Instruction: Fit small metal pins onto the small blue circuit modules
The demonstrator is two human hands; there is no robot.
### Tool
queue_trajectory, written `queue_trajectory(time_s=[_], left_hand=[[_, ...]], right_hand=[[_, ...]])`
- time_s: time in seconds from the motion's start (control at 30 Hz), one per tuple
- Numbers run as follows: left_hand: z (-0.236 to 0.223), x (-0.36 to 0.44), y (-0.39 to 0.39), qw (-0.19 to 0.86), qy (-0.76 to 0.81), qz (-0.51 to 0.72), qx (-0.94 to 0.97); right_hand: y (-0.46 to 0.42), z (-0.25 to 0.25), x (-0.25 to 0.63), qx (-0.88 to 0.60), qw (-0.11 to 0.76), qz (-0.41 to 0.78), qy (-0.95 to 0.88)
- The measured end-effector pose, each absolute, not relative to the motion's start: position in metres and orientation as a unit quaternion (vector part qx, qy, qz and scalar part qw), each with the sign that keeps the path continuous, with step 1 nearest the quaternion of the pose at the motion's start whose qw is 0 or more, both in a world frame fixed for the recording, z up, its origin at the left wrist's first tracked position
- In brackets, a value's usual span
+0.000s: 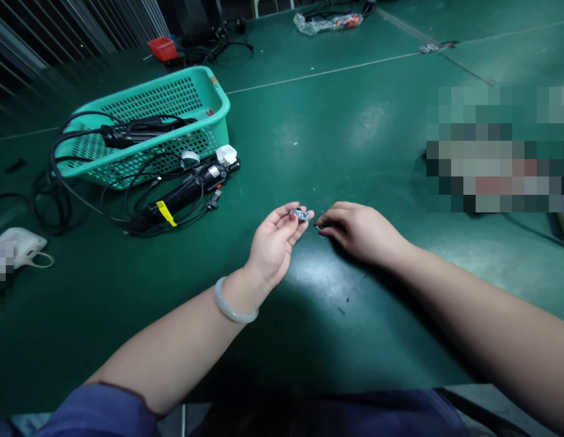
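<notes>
Between the thumb and fingers of my left hand (275, 240) is a small shiny metal part (300, 215), partly covered by the thumb. Its exact kind is too small to make out. My right hand (357, 230) rests low over the green table (300, 340), just to the right of the left one. Its thumb and forefinger pinch a tiny dark piece with a bright edge (319, 228). A narrow gap separates the two hands. A pale bangle (231, 303) circles my left wrist.
A green plastic basket (222, 103) holds a black corded tool (127, 135). In front lies another black tool (176, 197) with a yellow tag and loose cables. A white object (24, 246) sits at the left edge, a red bin (162, 48) and a plastic-wrapped item (327, 23) farther back.
</notes>
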State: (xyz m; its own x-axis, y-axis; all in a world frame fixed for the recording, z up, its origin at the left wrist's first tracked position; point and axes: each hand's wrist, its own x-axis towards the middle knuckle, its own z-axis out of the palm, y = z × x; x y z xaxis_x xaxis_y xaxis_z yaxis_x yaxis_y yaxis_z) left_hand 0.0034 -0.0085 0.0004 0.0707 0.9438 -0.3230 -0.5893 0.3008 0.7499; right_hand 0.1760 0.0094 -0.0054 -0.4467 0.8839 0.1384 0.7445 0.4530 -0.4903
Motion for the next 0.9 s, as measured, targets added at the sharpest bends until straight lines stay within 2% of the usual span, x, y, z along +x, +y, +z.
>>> queue_trajectory(time_s=[0.2, 0.3, 0.4, 0.53, 0.7, 0.8, 0.9], left_hand=[[0.001, 0.005, -0.009, 0.694, 0.416, 0.546, 0.217], [0.001, 0.005, -0.008, 0.691, 0.42, 0.546, 0.218], [0.002, 0.004, -0.008, 0.685, 0.425, 0.551, 0.216], [0.003, 0.003, -0.008, 0.671, 0.441, 0.561, 0.201], [0.002, 0.0, -0.008, 0.665, 0.44, 0.572, 0.192], [0.003, -0.001, -0.009, 0.664, 0.435, 0.577, 0.193], [0.005, -0.001, -0.009, 0.661, 0.435, 0.582, 0.189]], right_hand=[[0.012, -0.008, 0.174, -0.459, 0.222, 0.212, -0.834], [0.011, -0.008, 0.174, -0.455, 0.228, 0.175, -0.843], [0.011, -0.005, 0.172, -0.449, 0.203, 0.105, -0.864], [0.009, -0.004, 0.166, -0.435, 0.159, 0.071, -0.884], [0.007, -0.01, 0.164, -0.429, 0.17, 0.105, -0.881], [0.006, -0.009, 0.164, -0.474, 0.211, 0.159, -0.84], [0.007, -0.002, 0.164, -0.53, 0.202, 0.173, -0.805]])
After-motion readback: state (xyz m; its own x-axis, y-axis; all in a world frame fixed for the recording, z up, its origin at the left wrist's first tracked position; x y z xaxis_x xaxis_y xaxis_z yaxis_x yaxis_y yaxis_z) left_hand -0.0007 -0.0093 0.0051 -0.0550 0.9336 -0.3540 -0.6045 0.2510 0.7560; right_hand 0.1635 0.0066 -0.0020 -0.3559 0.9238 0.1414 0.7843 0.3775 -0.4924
